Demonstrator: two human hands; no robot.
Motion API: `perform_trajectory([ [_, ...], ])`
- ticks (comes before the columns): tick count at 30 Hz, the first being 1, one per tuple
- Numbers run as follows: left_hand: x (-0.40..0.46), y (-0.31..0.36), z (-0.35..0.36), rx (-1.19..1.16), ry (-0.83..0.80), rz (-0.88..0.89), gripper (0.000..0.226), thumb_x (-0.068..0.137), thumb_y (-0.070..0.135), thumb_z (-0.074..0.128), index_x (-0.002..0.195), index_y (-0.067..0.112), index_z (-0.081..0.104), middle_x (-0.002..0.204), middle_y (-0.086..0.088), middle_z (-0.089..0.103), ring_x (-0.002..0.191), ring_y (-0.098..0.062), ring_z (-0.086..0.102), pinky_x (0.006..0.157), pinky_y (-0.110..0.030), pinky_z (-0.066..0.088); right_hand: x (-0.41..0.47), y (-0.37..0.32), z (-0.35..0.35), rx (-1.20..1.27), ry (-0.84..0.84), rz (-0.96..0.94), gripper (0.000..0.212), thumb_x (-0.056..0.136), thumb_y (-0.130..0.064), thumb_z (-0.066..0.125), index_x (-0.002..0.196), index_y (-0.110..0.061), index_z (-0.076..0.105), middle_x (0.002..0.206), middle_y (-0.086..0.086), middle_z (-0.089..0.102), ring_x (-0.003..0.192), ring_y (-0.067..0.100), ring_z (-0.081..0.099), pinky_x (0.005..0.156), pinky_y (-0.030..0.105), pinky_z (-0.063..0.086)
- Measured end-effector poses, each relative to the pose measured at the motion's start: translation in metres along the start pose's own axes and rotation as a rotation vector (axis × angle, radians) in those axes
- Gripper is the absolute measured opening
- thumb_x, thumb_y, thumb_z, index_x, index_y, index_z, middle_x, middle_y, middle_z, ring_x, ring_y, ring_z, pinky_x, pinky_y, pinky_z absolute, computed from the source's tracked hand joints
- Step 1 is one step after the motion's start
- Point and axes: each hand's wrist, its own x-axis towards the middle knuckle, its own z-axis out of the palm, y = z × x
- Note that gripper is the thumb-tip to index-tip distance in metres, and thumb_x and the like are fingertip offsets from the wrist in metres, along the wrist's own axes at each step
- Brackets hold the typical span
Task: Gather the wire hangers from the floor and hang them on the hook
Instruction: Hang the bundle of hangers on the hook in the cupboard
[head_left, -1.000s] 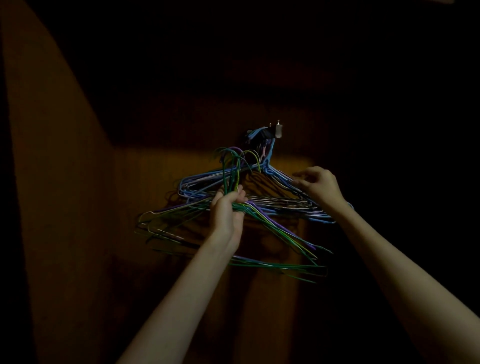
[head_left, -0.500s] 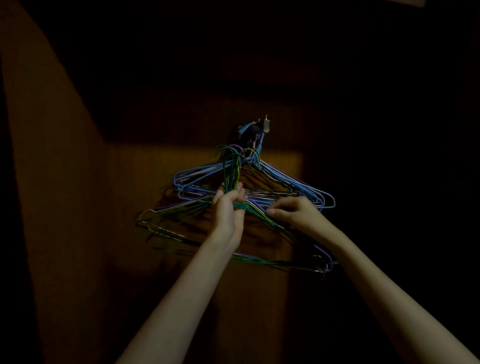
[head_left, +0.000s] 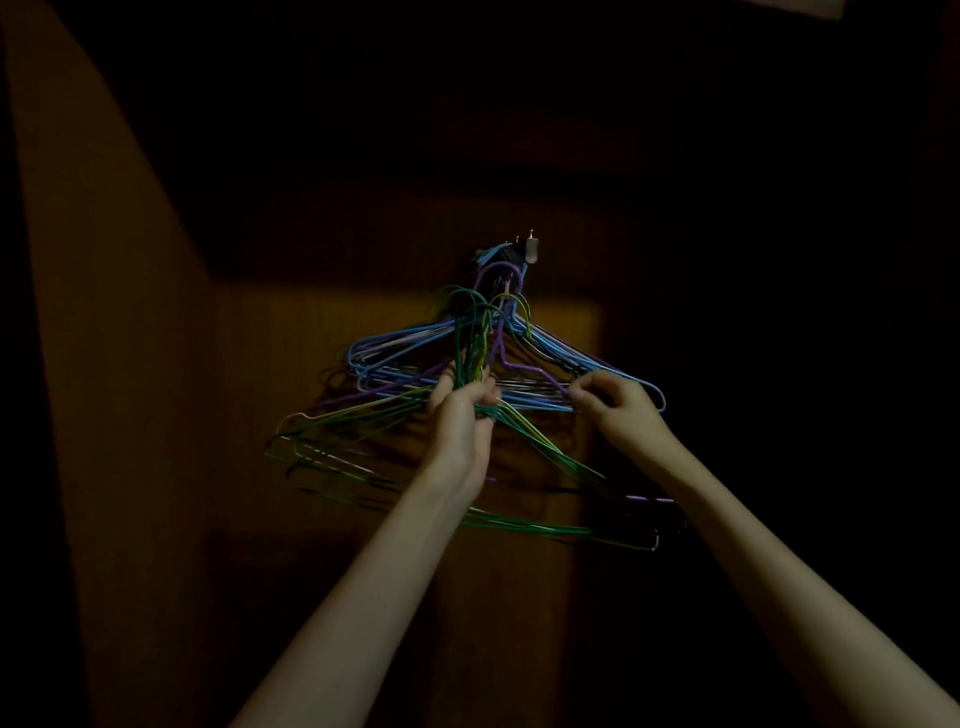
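A small metal hook (head_left: 530, 248) sticks out of a dark wooden wall. Several blue wire hangers (head_left: 597, 364) hang from it. My left hand (head_left: 460, 410) grips the necks of a bundle of green and yellow hangers (head_left: 540, 447), held just below the hook. A purple hanger (head_left: 500, 332) stands raised, its hook end right at the wall hook, and my right hand (head_left: 618, 410) pinches its shoulder wire. The room is very dim.
Brown wooden panels (head_left: 130, 364) form a corner on the left. A lit patch of wall (head_left: 566, 332) lies behind the hangers. Everything to the right and above is in deep shadow.
My right hand left the blue hangers, came down to the bundle, took out a purple hanger and lifted it up to the hook. My left hand stayed put with the bundle.
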Motion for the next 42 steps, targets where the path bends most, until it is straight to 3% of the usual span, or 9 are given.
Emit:
perform_trajectory([
  [3, 0.002, 0.003, 0.001, 0.052, -0.005, 0.001, 0.052, 0.081, -0.023, 0.032, 0.128, -0.001, 0.039, 0.104, -0.013, 0.054, 0.107, -0.025, 0.052, 0.102, -0.034, 0.039, 0.003, 0.000, -0.008, 0.050, 0.059, -0.015, 0.012, 0.088, -0.024, 0.063, 0.078, -0.020, 0.057, 0.073, -0.005, 0.055, 0.064, 0.007, 0.051, 0.057, 0.013, 0.039],
  [6, 0.003, 0.006, 0.004, 0.050, -0.020, 0.014, 0.060, 0.081, -0.023, 0.031, 0.134, 0.005, 0.035, 0.126, -0.020, 0.050, 0.126, -0.030, 0.046, 0.110, -0.038, 0.033, 0.009, 0.001, -0.015, -0.018, 0.144, -0.069, 0.012, 0.082, -0.020, 0.070, 0.080, -0.017, 0.058, 0.071, -0.003, 0.053, 0.065, 0.009, 0.046, 0.059, 0.019, 0.037],
  [9, 0.006, 0.006, 0.007, 0.053, -0.042, 0.021, 0.064, 0.081, -0.023, 0.030, 0.139, 0.004, 0.032, 0.136, -0.022, 0.046, 0.131, -0.030, 0.042, 0.110, -0.039, 0.031, 0.015, -0.005, -0.022, 0.029, 0.246, -0.120, 0.010, 0.081, -0.013, 0.070, 0.084, -0.018, 0.061, 0.068, -0.008, 0.052, 0.063, 0.007, 0.047, 0.055, 0.009, 0.036],
  [13, 0.012, 0.007, 0.008, 0.035, -0.034, 0.023, 0.064, 0.082, -0.022, 0.029, 0.138, 0.008, 0.031, 0.135, -0.023, 0.047, 0.129, -0.031, 0.043, 0.110, -0.039, 0.033, 0.030, -0.011, -0.026, -0.015, 0.344, -0.123, 0.008, 0.083, -0.013, 0.068, 0.090, -0.016, 0.066, 0.067, -0.012, 0.052, 0.064, 0.003, 0.050, 0.061, 0.017, 0.041],
  [23, 0.029, 0.010, 0.005, 0.007, -0.037, 0.031, 0.071, 0.082, -0.022, 0.028, 0.146, 0.006, 0.019, 0.137, -0.024, 0.044, 0.131, -0.032, 0.041, 0.113, -0.040, 0.030, 0.055, -0.001, -0.016, 0.025, 0.384, -0.115, 0.003, 0.085, -0.012, 0.066, 0.086, -0.015, 0.066, 0.077, 0.002, 0.063, 0.076, 0.020, 0.063, 0.073, 0.038, 0.053],
  [31, 0.039, 0.003, 0.001, 0.048, -0.040, 0.029, 0.067, 0.083, -0.021, 0.031, 0.144, 0.005, 0.025, 0.134, -0.020, 0.048, 0.130, -0.030, 0.043, 0.111, -0.038, 0.032, 0.053, 0.019, -0.016, -0.050, 0.430, -0.125, 0.008, 0.085, -0.012, 0.066, 0.091, -0.008, 0.069, 0.082, 0.005, 0.064, 0.076, 0.014, 0.057, 0.069, 0.028, 0.046],
  [36, 0.043, -0.001, 0.005, 0.033, -0.027, 0.024, 0.060, 0.083, -0.022, 0.029, 0.132, 0.010, 0.036, 0.130, -0.022, 0.049, 0.129, -0.031, 0.043, 0.110, -0.039, 0.032, 0.068, 0.024, -0.007, -0.080, 0.408, -0.103, 0.006, 0.086, -0.013, 0.066, 0.090, -0.009, 0.069, 0.085, 0.002, 0.065, 0.084, 0.018, 0.062, 0.076, 0.038, 0.052],
  [40, 0.046, 0.000, 0.004, 0.038, -0.048, 0.016, 0.041, 0.083, -0.021, 0.028, 0.105, 0.011, 0.043, 0.134, -0.024, 0.046, 0.130, -0.032, 0.042, 0.110, -0.038, 0.032, 0.084, 0.030, 0.005, -0.095, 0.388, -0.034, 0.007, 0.088, -0.017, 0.064, 0.091, -0.013, 0.069, 0.089, 0.004, 0.068, 0.086, 0.019, 0.063, 0.078, 0.044, 0.054],
  [42, 0.049, 0.001, 0.003, 0.038, -0.051, 0.023, 0.041, 0.082, -0.021, 0.028, 0.106, 0.010, 0.042, 0.135, -0.024, 0.046, 0.130, -0.032, 0.042, 0.110, -0.038, 0.032, 0.088, 0.034, 0.009, -0.101, 0.363, -0.014, 0.007, 0.087, -0.019, 0.064, 0.090, -0.014, 0.069, 0.089, 0.003, 0.068, 0.086, 0.020, 0.064, 0.077, 0.043, 0.054],
])
